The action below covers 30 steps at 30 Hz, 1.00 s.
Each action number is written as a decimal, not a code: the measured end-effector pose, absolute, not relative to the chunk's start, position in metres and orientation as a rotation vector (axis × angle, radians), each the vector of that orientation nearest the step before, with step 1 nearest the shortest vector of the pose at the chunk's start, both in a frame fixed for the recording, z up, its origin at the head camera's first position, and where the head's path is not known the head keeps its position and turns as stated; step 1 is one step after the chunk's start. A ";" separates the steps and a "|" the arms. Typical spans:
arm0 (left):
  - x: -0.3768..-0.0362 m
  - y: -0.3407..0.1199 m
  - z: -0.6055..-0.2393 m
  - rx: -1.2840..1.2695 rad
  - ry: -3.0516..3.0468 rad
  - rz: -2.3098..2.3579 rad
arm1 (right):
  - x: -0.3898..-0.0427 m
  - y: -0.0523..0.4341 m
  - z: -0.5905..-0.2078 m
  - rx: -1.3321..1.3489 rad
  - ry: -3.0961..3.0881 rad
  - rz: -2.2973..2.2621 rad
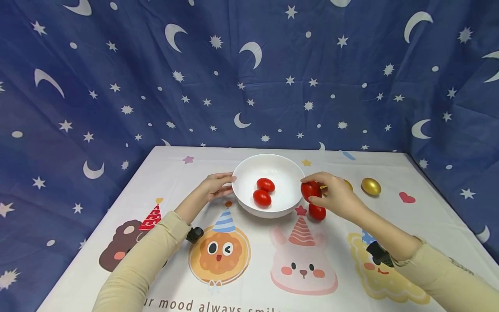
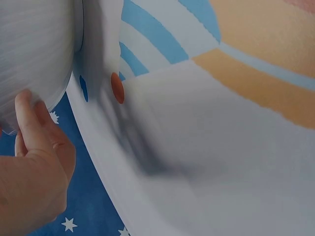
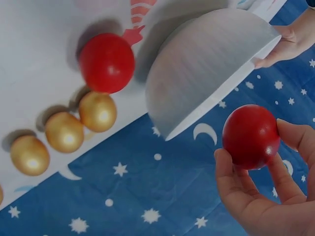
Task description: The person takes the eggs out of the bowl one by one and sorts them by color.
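Note:
A white bowl (image 1: 286, 177) stands on the table with two red eggs (image 1: 262, 198) lying inside it. My left hand (image 1: 213, 185) holds the bowl's left rim, and in the left wrist view its fingers (image 2: 30, 118) lie against the outer wall. In my right hand (image 1: 335, 195) is another red egg (image 3: 251, 136), pinched between thumb and fingertips. This egg is held in the air beside the bowl's right rim. Just below it in the head view, one more red egg (image 1: 317, 212) lies on the cloth, right of the bowl.
Several gold eggs (image 3: 64, 132) lie in a row on the right of the table, one gold egg (image 1: 371, 186) farthest out. The white tablecloth (image 1: 234, 299) carries printed cartoon figures. A blue star-and-moon curtain (image 1: 218, 86) hangs behind the table's back edge.

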State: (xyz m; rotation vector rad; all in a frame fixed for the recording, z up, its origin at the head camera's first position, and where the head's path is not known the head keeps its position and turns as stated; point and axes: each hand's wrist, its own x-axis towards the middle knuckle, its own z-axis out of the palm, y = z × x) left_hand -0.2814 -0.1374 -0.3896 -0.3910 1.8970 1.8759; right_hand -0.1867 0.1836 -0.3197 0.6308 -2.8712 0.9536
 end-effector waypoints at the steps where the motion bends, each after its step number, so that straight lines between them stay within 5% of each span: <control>1: -0.281 -0.137 -0.390 -0.389 1.896 1.879 | -0.186 0.186 -0.319 0.630 -2.867 0.955; 30: -0.281 -0.138 -0.393 -0.390 1.891 1.900 | -0.196 0.246 -0.365 0.394 -2.952 0.944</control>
